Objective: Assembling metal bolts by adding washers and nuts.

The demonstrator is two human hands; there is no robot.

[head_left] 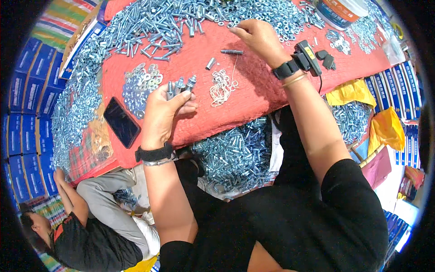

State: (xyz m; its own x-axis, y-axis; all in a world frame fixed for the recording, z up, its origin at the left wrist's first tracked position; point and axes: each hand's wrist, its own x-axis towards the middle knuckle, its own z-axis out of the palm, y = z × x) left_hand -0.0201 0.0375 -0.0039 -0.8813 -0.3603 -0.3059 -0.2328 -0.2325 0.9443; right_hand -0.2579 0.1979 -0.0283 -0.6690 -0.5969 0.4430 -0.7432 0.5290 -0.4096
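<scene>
My left hand [168, 106] is closed around several silver anchor bolts [180, 84], held upright with their ends above the fingers. At the near edge of a heap of nuts and rings [253, 11], my right hand [259, 40] pinches with thumb and forefinger. Whatever lies in that pinch is too small to name. Between the hands, a metal sleeve [210, 63] and a bolt [232, 52] lie on the red cloth [199, 115]. Closer to me is a tangle of white bands [220, 89]. Flat washers [144, 84] are spread beside my left hand.
A black phone [121, 122] lies left. Bolts [158, 22] are heaped at the back; a bucket [342, 12] stands back right. More bolts [233, 154] fill a space below the table edge. Blue boxes [31, 109] are stacked left, near another person [90, 235].
</scene>
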